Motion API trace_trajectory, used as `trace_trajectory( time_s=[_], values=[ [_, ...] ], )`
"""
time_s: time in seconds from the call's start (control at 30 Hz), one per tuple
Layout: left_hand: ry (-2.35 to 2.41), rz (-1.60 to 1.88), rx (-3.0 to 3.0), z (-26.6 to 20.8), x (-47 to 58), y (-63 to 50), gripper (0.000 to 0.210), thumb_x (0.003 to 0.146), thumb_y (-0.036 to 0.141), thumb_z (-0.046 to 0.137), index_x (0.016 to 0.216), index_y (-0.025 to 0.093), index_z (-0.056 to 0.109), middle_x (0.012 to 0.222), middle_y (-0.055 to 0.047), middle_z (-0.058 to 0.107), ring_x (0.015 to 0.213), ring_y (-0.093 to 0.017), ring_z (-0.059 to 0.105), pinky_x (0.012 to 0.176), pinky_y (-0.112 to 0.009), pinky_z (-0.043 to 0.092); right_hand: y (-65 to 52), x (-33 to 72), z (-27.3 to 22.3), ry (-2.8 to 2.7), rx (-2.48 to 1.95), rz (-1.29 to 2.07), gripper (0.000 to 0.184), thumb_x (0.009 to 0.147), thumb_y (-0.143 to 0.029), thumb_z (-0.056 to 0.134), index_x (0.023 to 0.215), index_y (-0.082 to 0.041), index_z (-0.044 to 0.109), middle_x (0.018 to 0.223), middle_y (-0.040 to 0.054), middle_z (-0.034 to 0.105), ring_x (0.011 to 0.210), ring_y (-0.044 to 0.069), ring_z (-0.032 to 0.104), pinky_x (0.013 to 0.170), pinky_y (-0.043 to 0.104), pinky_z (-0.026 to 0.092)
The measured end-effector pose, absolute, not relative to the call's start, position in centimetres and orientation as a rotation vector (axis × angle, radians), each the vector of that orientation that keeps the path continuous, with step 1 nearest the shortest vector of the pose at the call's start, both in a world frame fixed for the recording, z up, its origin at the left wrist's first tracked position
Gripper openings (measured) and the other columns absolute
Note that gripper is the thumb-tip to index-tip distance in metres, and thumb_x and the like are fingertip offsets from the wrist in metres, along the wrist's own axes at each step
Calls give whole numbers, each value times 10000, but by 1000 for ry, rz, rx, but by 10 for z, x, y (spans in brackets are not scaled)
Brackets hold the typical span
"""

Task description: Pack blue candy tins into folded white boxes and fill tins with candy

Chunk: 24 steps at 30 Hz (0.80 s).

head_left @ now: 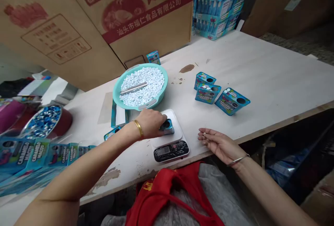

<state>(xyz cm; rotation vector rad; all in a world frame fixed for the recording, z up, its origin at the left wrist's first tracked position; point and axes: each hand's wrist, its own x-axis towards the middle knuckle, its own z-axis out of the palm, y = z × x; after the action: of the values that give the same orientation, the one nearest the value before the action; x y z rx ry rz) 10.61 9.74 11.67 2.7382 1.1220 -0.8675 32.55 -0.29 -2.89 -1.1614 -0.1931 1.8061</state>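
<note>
My left hand (150,123) is closed around a small blue candy box (169,127) with a dark round opening on top. That box rests on the platform of a white kitchen scale (174,115), whose black display panel faces me. Over the table to the right of the scale is my right hand (221,146), palm turned up. Its thumb and fingertips are pinched together, and a tiny pale bit shows between them, too small to name. Behind the scale stands a turquoise basin (159,101) full of small white candies (151,79), with a metal tube (133,88) lying on them.
Three blue candy boxes (231,103) stand right of the scale, some with white candies on top. Another box (153,57) is behind the basin. Large cartons (156,45) and stacked blue packs (215,13) line the back. A red bowl (64,121) of shiny wrapped pieces stands left.
</note>
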Motion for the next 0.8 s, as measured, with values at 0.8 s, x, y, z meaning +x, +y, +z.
trace_trajectory(
  time_s=[0.8],
  values=[
    [1566,433,2033,29,-23,-19,236,896,354,506,965,161,622,781,-40,676,658,-133,606,571,-235,463,-7,305,16,-826,-1421,1532,419,564,-457,854,803,-150,698,805,84,700,580,104,556,487,220,455]
  ],
)
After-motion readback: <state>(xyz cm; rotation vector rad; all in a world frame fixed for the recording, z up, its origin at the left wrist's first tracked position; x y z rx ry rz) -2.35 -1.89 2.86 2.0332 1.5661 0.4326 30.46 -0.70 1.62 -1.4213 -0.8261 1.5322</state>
